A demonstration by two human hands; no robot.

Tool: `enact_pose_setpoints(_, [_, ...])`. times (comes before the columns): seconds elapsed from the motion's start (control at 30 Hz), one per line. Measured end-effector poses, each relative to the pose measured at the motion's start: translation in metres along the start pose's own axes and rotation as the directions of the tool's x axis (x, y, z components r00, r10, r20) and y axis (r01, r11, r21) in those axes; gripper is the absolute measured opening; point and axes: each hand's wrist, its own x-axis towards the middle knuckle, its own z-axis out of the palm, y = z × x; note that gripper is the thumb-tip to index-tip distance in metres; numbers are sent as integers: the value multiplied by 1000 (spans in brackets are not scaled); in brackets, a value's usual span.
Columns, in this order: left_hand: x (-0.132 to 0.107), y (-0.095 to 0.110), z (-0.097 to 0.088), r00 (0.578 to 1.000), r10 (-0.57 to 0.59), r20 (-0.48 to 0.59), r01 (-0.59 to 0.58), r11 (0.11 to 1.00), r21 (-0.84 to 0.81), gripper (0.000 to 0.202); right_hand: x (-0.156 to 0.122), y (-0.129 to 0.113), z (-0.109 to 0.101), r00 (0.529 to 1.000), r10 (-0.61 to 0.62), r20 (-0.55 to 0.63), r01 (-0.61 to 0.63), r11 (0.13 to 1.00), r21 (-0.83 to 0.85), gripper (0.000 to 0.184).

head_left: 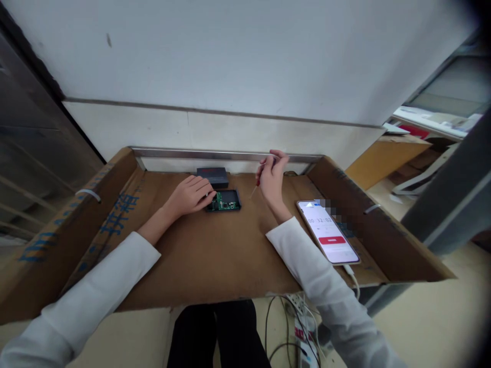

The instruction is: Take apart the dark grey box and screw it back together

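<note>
An open black plastic case (235, 195) with a green circuit board (223, 205) inside lies on the cardboard. My left hand (193, 194) grips the case at its left side, fingertips at the board's edge; the fingers hide that corner. To the right, raised above the cardboard, my right hand (273, 179) is closed round a small screwdriver (258, 183) with a reddish handle. Its thin shaft points down and to the left, apart from the case. Right behind the open case sits a dark box-shaped piece (213, 176) with faint red marking.
A cardboard tray (215, 266) with raised side flaps forms the work surface. A phone (328, 232) showing a timer lies at the right, with a white cable (352, 273) plugged in. A wall (230, 66) stands close behind. Cables and a power strip (297, 304) lie below.
</note>
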Motion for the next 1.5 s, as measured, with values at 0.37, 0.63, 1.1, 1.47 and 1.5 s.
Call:
enact_pose_setpoints(0.37, [-13, -19, -34, 983, -185, 5, 184, 982, 45, 37, -18, 24, -13, 825, 351, 444, 387, 222, -895, 33])
enact_pose_setpoints(0.63, [-64, -22, -44, 874, -309, 374, 355, 933, -59, 35, -21, 14, -7, 853, 196, 483, 459, 157, -875, 36])
enact_pose_setpoints(1.1, [-57, -2, -40, 866, -489, 102, 488, 872, 38, 34, -27, 19, 2, 727, 328, 603, 413, 492, -766, 27])
enact_pose_setpoints(1.47, [-17, 32, 4, 908, -330, 259, 365, 926, -99, 69, -25, 16, -1, 677, 267, 685, 453, 583, -675, 23])
enact_pose_setpoints(1.5, [-17, 30, 4, 909, -323, 263, 361, 925, -114, 67, -24, 17, -1, 680, 271, 681, 448, 582, -679, 23])
